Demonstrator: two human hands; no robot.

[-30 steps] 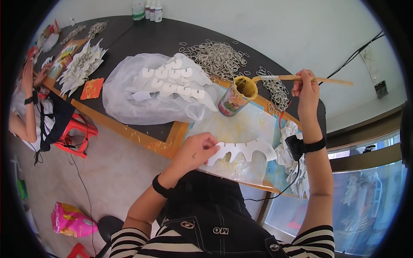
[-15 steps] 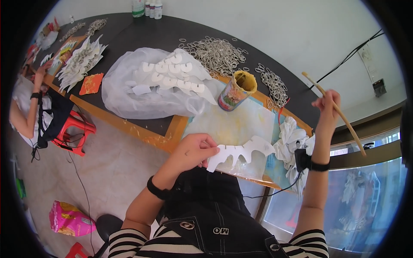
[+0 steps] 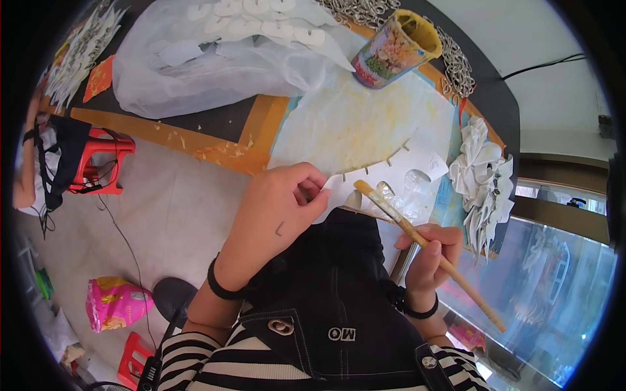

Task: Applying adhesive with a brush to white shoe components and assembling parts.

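My left hand pinches the left end of a thin white cut-out piece, which has short slits along its upper edge and scalloped openings below. The piece lies over the near edge of a stained pale sheet. In my right hand is a paintbrush with a wooden handle, gripped between thumb and fingers. Its bristle end is over the white piece; whether it touches cannot be made out. Beyond the sheet stands a printed tin, its rim coated yellow.
A clear plastic bag with white shaped pieces on it fills the far left. Metal rings lie behind the tin. Crumpled white pieces sit at the right. A red stool, a co-worker's arm and a pink bag are leftward.
My right hand has come down and inward from the upper right, bringing the brush over the white piece. My left hand still pinches that piece. The view has shifted, dipping toward the near side.
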